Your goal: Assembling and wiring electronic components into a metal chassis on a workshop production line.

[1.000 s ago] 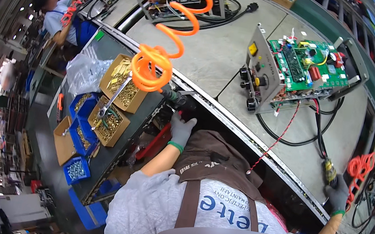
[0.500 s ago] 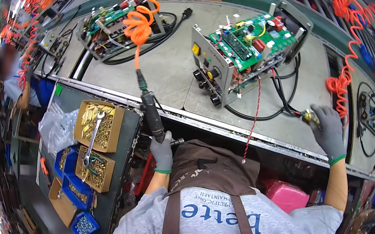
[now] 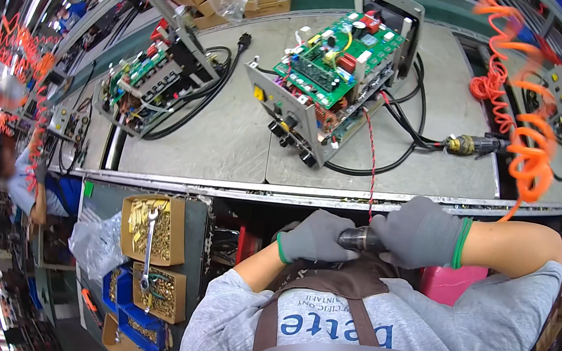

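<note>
Black tool (image 3: 358, 239) lies between the hands (image 3: 319, 238) (image 3: 423, 233) (both grey-gloved), touching each.

Your left hand (image 3: 315, 239) and right hand (image 3: 423, 233) wear gloves of matt, knitted cloth. Between them, a tool (image 3: 361, 239) with a smooth, faintly glossy barrel. Beyond both hands, a worktop (image 3: 228, 142) of scuffed, dull-sheened metal, bearing a glossy circuit board (image 3: 305, 72). Left of your left hand, a box (image 3: 178, 233) of matt cardboard, a shiny metal wrench (image 3: 148, 250) and a bag (image 3: 96, 246) of crinkled, clear plastic. Beyond your right hand, a coiled hose (image 3: 534, 152) of smooth, glossy plastic.
</note>
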A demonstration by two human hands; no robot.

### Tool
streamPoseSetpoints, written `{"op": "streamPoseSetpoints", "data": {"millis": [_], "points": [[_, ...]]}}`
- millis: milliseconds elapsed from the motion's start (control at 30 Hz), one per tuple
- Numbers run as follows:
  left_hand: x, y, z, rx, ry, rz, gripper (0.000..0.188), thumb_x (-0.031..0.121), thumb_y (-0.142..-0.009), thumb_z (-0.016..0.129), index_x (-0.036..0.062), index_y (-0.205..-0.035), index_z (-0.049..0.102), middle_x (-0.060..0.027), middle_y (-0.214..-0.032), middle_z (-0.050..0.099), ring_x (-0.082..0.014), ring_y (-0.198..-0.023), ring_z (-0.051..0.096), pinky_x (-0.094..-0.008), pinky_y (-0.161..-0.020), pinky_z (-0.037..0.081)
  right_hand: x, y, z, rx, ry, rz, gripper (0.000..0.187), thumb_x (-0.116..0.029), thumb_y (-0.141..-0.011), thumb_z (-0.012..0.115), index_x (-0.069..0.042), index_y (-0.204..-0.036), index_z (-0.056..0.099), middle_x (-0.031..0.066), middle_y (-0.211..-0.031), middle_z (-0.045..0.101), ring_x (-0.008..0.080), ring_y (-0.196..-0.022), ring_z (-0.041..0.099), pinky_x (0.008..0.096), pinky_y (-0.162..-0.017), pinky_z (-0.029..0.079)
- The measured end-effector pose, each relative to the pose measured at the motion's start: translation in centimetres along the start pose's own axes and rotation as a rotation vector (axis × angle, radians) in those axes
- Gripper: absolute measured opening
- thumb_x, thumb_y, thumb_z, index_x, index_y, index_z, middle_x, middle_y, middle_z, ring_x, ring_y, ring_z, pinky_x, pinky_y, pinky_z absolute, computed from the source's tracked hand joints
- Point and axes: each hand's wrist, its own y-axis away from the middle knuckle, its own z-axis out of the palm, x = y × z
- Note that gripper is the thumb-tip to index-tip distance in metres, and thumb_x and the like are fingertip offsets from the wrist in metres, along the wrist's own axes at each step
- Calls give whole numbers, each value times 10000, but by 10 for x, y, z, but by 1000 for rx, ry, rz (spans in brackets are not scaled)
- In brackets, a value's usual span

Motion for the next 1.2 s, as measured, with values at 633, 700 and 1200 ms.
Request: {"op": "streamPoseSetpoints", "data": {"millis": [633, 700, 1200], "points": [[-81, -44, -56, 867, -612, -10, 643, 384, -712, 865, 52, -1209, 627, -201, -1274, 579, -441, -1258, 452, -561, -1077, 315, 43, -80, 108, 652, -895, 628, 597, -550, -910, 615, -17, -1165, 536, 247, -922, 685, 449, -861, 679, 524, -777, 516], [-89, -42, -58, 824, -595, 1, 659, 389, -723, 861, 41, -1224, 611, -231, -1296, 550, -460, -1277, 425, -576, -1088, 299, 41, -85, 103, 626, -897, 667, 622, -562, -912, 613, -11, -1189, 532, 224, -939, 689, 426, -872, 692, 511, -784, 528], [-126, -56, -42, 746, -607, 14, 665, 411, -807, 790, -53, -1238, 586, -336, -1362, 449, -559, -1368, 262, -630, -1180, 144, 43, -92, 89, 382, -795, 600, 510, -248, -818, 688, 31, -1164, 437, 220, -886, 685, 397, -782, 704, 497, -721, 553]]}}
